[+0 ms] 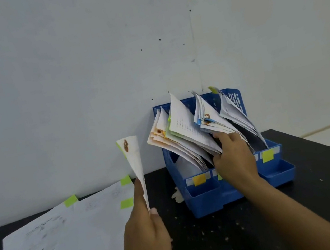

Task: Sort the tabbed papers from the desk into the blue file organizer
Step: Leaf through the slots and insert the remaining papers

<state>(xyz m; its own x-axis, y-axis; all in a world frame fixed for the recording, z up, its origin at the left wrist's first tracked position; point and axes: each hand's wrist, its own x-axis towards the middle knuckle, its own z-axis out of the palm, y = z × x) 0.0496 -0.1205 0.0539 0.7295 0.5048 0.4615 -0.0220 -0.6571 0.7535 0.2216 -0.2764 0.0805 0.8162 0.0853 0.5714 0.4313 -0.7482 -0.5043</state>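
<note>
Left hand at about 7 o'clock pinches one sheet by its bottom edge, thumb and fingers closed on it. Sheet stands upright, long axis near vertical, curled, green tab on its upper left edge, brown stain near the top.

Right hand is just right of centre, fingers curled into the filed papers in the blue organizer, gripping or pushing a bundle to the left; looks like it is parting a gap, exact grip hard to tell.

Organizer sits at 3 o'clock from the held sheet, near but apart. Front labels: yellow tab on the left slot, another yellow on the right slot, a bit of green showing behind the right wrist on a middle slot.

Key relation: green-tab sheet must travel right and slightly up toward the middle slot the right hand holds open. Left hand is the one carrying it; right hand is nearer the slot.

More tabbed papers, green tabs, lie flat on the black desk at 8 o'clock, still unsorted. Judged mid-task.
</note>
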